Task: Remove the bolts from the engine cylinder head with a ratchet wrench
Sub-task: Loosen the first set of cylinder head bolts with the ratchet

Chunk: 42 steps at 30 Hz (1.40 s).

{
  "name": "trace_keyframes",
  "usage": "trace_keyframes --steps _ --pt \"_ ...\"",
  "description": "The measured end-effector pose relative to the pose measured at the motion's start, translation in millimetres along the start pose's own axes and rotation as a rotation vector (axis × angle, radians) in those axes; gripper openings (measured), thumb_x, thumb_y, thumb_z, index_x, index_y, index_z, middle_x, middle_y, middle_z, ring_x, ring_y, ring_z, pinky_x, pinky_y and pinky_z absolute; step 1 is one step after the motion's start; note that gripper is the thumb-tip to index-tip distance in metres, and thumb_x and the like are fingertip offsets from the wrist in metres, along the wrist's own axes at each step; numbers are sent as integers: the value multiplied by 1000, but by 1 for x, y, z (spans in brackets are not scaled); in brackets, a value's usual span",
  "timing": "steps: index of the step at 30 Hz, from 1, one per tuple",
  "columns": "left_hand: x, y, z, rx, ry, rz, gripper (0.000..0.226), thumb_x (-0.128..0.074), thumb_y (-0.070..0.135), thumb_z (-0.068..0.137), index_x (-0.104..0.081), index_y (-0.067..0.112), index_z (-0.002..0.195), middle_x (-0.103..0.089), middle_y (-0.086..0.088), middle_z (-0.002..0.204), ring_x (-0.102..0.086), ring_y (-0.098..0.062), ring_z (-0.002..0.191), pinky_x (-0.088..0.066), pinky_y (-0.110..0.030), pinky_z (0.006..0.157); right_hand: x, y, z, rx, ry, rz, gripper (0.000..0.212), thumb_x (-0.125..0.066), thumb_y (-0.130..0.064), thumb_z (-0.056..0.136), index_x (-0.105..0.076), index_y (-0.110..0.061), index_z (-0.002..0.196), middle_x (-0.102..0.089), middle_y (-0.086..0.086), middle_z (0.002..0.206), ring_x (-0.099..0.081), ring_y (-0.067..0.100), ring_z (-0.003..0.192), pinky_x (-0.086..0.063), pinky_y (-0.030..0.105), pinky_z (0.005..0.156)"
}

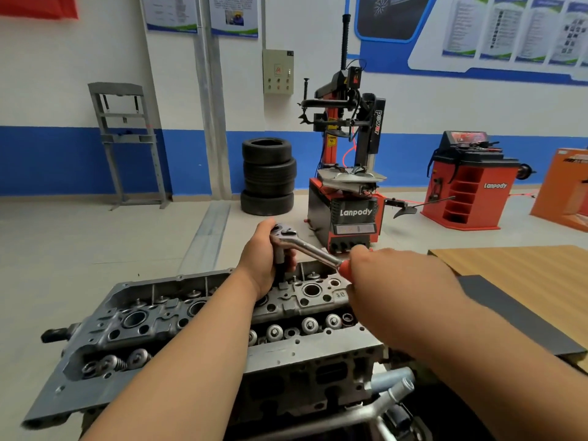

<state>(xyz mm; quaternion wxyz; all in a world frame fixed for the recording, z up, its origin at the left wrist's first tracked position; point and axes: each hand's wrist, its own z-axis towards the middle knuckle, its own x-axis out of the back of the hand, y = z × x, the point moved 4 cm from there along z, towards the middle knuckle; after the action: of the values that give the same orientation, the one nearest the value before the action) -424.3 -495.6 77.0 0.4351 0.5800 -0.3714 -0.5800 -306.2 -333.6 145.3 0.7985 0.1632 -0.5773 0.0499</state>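
Note:
A grey engine cylinder head (159,316) lies across a stand in front of me, valve springs showing along its near side. The ratchet wrench (305,246) stands on the far right part of the head, its socket and extension pointing down onto the casting. My left hand (264,259) grips the wrench's head and the socket extension beneath it. My right hand (378,275) grips the red handle at the shaft's near end. The bolt under the socket is hidden by my left hand.
A wooden table (521,268) with a dark mat (515,316) stands at the right. Beyond the head are a stack of tyres (269,176), a tyre changer (346,192), a red wheel balancer (471,186) and a grey press frame (127,141).

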Motion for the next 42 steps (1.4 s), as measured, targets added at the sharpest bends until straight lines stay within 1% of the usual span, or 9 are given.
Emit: trace_keyframes --steps 11,15,20,24,31,34,37,39,42 --pt "2 -7 7 -15 18 116 46 -37 45 93 -53 8 71 -54 -6 52 -47 -20 47 -38 -26 45 -13 0 6 -35 57 -73 16 -44 -13 84 -30 -21 86 -35 -5 66 -33 13 49 -17 28 42" --pt "0 -6 9 4 24 134 37 -33 44 92 -49 11 86 -47 -5 50 -36 -18 43 -31 -26 45 -14 10 22 17 142 -90 18 -49 -26 88 -33 -24 79 -38 -7 61 -38 12 49 -19 26 41" --pt "-2 -6 6 -43 47 150 44 -33 44 92 -45 15 60 -44 -1 47 -34 -16 43 -28 -29 48 -30 49 60 128 159 -123 17 -44 -38 90 -37 -29 77 -43 -9 62 -42 10 51 -26 23 42" --pt "-1 -12 5 -125 30 226 40 -39 54 76 -51 18 64 -45 2 50 -36 -12 44 -30 -29 49 -55 72 129 91 125 -88 12 -47 -34 91 -53 -24 88 -57 -3 77 -52 18 69 -44 28 56" --pt "3 -12 10 -164 25 233 40 -50 60 65 -50 21 57 -44 -1 50 -36 -13 42 -33 -25 41 -76 6 227 67 39 127 19 -52 -18 87 -61 -17 104 -57 5 105 -48 23 95 -38 39 82" --pt "1 -12 11 -141 -11 226 37 -48 55 68 -46 22 52 -36 1 47 -27 -13 40 -25 -27 44 -79 23 214 -13 -11 126 19 -51 -20 89 -59 -18 106 -54 7 111 -44 28 112 -35 47 96" --pt "-4 -10 9 -140 -35 228 36 -43 53 69 -43 21 52 -32 1 45 -24 -14 40 -22 -28 44 -76 46 174 -118 6 108 21 -51 -29 89 -53 -19 107 -52 4 107 -43 27 113 -35 50 98" --pt "-5 -9 6 -148 -10 227 41 -38 55 71 -46 20 51 -33 0 45 -26 -14 39 -22 -28 45 -67 56 131 -146 47 104 26 -52 -36 88 -47 -21 108 -55 2 106 -47 25 106 -40 48 95" --pt "-6 -11 4 -140 50 171 54 -30 59 79 -51 23 45 -36 0 44 -28 -13 40 -23 -28 44 -52 47 57 -144 113 -5 29 -51 -39 87 -37 -24 109 -54 1 104 -45 23 91 -40 36 73"
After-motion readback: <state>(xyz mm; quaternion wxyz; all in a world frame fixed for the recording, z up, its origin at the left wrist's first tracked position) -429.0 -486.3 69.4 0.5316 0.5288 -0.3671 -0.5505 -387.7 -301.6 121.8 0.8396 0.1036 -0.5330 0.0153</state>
